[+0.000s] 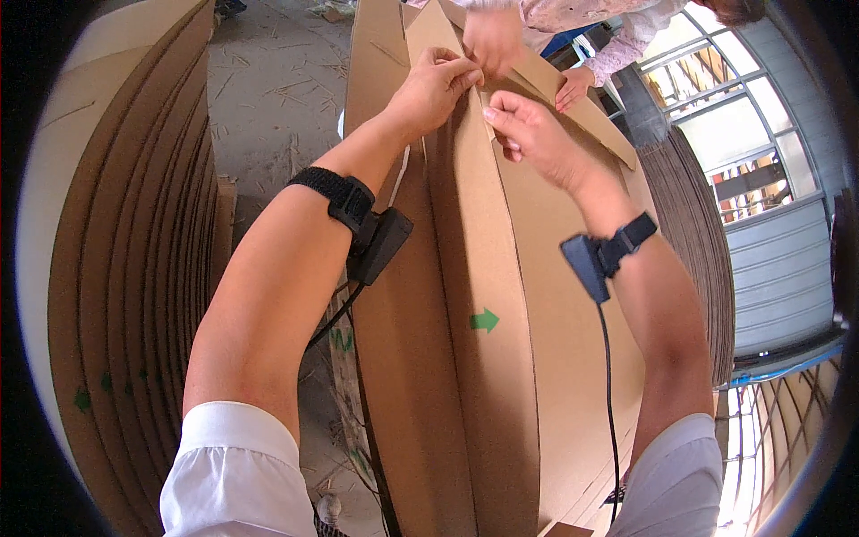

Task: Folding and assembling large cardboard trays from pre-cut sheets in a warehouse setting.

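- One large folded corrugated cardboard blank [582, 331] lies lengthwise down the middle of the view; lengthwise creases form a shallow trough on its left side. Whether it forms a closed container: cannot tell.
- Its long cardboard flap [488, 242], bearing a green arrow [485, 319], runs from the near edge to the far end, between and below both hands.
- Left hand [437, 89]: thumb and fingertips pinched together on the flap's far edge.
- Right hand [534, 134]: fingers curled, thumb and forefinger at the same edge, just beside the left hand; cannot tell whether it grips.
- Co-worker opposite, patterned sleeve [622, 61]: one hand [495, 40] blurred near the left hand, the other [574, 88] resting on a narrow cardboard piece [591, 125].
- Black strapped devices on both forearms, each with a black cable.
- Support under the blank mostly hidden; kind unclear.
- Left: stack of cardboard sheets [134, 259], green marks on some edges. Right: second stack [693, 242], edges closely packed.
- Room: grey floor [273, 98] strewn with thin scraps; paned window [716, 98] at right, above ribbed grey wall panels [778, 277].
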A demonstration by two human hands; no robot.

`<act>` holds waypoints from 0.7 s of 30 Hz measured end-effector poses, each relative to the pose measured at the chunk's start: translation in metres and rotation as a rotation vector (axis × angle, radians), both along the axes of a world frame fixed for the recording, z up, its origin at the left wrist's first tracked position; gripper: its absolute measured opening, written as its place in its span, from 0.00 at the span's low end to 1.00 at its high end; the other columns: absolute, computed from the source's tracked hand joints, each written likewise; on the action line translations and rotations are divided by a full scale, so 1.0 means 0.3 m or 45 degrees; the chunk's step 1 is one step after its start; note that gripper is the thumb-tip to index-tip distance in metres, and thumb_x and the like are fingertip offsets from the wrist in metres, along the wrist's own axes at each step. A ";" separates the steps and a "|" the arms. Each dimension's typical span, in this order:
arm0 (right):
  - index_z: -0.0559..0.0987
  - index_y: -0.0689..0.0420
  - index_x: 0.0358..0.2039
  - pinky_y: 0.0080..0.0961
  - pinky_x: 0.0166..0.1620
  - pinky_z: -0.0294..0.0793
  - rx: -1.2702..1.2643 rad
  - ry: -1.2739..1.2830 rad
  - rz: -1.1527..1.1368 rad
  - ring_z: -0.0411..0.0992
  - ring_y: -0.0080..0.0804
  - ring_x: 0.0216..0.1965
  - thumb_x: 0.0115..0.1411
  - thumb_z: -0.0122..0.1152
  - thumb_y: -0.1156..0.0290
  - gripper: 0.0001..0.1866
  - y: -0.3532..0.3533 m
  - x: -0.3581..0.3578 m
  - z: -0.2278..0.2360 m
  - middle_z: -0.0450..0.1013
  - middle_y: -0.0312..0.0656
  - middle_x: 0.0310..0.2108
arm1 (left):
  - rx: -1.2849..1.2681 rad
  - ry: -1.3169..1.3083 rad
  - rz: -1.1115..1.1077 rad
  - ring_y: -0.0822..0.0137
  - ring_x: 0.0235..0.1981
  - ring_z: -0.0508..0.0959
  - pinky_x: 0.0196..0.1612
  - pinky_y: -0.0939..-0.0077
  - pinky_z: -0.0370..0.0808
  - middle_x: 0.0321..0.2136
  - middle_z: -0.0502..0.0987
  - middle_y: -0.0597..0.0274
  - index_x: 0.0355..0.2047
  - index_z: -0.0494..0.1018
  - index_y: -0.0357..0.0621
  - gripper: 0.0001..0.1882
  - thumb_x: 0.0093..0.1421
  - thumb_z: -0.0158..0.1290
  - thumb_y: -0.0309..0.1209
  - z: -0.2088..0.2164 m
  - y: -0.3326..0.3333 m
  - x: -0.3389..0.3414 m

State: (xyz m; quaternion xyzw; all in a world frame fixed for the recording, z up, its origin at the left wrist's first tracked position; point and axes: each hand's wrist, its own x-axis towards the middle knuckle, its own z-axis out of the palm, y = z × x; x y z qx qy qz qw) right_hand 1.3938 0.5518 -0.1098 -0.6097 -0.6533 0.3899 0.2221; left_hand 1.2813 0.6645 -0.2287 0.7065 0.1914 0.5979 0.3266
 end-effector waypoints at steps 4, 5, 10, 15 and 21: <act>0.67 0.53 0.27 0.15 0.21 0.61 0.949 -0.594 0.086 0.61 0.16 0.20 0.65 0.50 0.63 0.11 -0.060 0.017 -0.066 0.60 0.27 0.18 | -0.005 0.027 -0.036 0.55 0.51 0.66 0.53 0.67 0.66 0.43 0.70 0.50 0.37 0.76 0.46 0.10 0.64 0.49 0.36 0.033 -0.015 0.022; 0.67 0.53 0.27 0.15 0.21 0.61 0.948 -0.594 0.082 0.61 0.16 0.20 0.65 0.50 0.63 0.11 -0.068 0.023 -0.066 0.60 0.27 0.18 | 0.011 0.025 -0.030 0.55 0.50 0.66 0.54 0.67 0.65 0.43 0.70 0.50 0.37 0.76 0.45 0.10 0.64 0.49 0.36 0.038 -0.021 0.023; 0.66 0.50 0.25 0.11 0.19 0.59 -0.285 0.347 -0.052 0.56 0.11 0.17 0.64 0.52 0.63 0.12 -0.028 0.013 0.023 0.57 0.25 0.17 | 0.027 0.008 0.009 0.56 0.50 0.66 0.54 0.67 0.64 0.43 0.71 0.52 0.37 0.76 0.45 0.10 0.64 0.48 0.36 0.018 -0.002 -0.002; 0.68 0.50 0.26 0.13 0.19 0.58 -0.181 0.288 -0.029 0.56 0.14 0.19 0.64 0.52 0.64 0.10 -0.032 0.021 -0.014 0.58 0.25 0.18 | 0.045 0.007 0.001 0.55 0.50 0.66 0.54 0.67 0.64 0.41 0.72 0.54 0.38 0.76 0.45 0.10 0.64 0.48 0.36 0.026 -0.003 -0.004; 0.69 0.54 0.27 0.16 0.21 0.59 0.772 -0.352 -0.007 0.60 0.16 0.20 0.64 0.52 0.64 0.11 -0.092 0.017 -0.062 0.61 0.27 0.19 | 0.060 0.086 0.014 0.57 0.50 0.65 0.54 0.67 0.64 0.41 0.71 0.55 0.38 0.76 0.46 0.11 0.65 0.47 0.36 0.027 0.000 0.025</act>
